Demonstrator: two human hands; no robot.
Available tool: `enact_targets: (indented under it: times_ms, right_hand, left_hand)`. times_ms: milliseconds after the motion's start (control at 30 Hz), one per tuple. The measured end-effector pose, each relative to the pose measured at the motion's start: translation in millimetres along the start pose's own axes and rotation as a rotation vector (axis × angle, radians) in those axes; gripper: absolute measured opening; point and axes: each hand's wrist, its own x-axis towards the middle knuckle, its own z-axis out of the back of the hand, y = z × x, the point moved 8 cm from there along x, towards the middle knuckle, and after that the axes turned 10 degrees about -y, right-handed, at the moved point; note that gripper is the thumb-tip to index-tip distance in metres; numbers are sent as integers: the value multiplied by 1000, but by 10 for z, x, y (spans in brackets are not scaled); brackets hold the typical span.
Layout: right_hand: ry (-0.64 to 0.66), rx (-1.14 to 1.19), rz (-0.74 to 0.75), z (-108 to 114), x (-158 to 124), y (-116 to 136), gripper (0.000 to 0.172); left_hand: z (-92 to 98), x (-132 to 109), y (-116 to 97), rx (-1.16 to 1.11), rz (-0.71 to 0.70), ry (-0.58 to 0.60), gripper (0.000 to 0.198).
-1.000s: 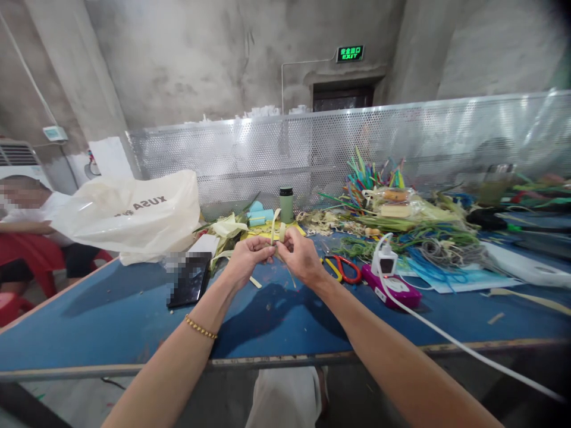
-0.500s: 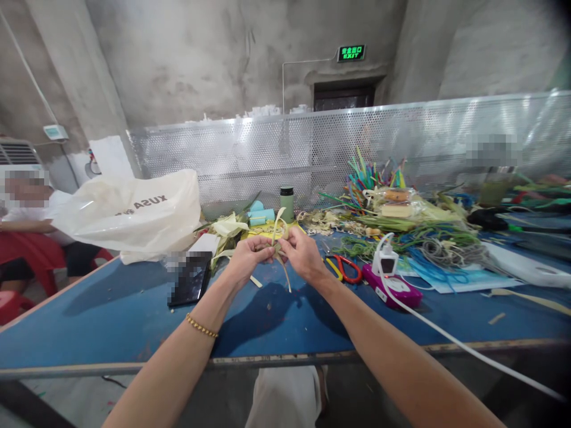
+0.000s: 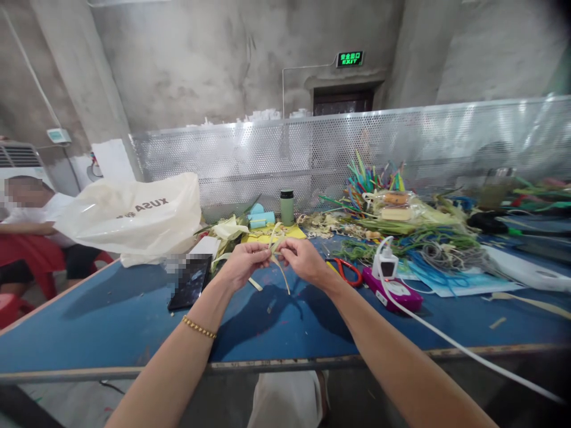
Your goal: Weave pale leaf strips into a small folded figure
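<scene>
Pale green-yellow leaf strips [image 3: 282,274] are pinched between my two hands above the blue table, one end hanging down and others sticking up. My left hand [image 3: 244,261], below a gold bead bracelet [image 3: 198,327], grips them from the left between thumb and fingers. From the right, my right hand [image 3: 304,260] pinches the same strips, its fingertips close to the left ones. The crossing of the strips is partly hidden by my fingers. Beneath the left hand a short cut strip [image 3: 256,284] lies on the table. Red-handled scissors [image 3: 350,272] rest just beyond my right hand.
On the blue table [image 3: 120,321] a black phone [image 3: 191,282] and a large white bag [image 3: 138,220] lie at left. A green bottle [image 3: 287,208] stands behind my hands. At right are a purple box [image 3: 392,290], a white cable [image 3: 450,339] and tangled cords [image 3: 450,252]. A person [image 3: 40,208] sits far left.
Both hands have shifted slightly down, and the upright strip end has dropped lower. My right-hand fingers have moved lower along the strips. Both hands still hold the strips.
</scene>
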Motion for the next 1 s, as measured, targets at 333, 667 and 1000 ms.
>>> enact_targets:
  times_ms: [333, 667, 1000]
  right_hand:
    - [158, -15, -14, -81, -20, -96, 19]
    - [222, -35, 51, -82, -42, -55, 20]
    - [301, 3, -143, -123, -94, -143, 16]
  left_hand:
    - [49, 14, 3, 132, -30, -7, 21]
    - [16, -21, -34, 49, -17, 45, 21]
    - [45, 5, -44, 113, -56, 31, 26]
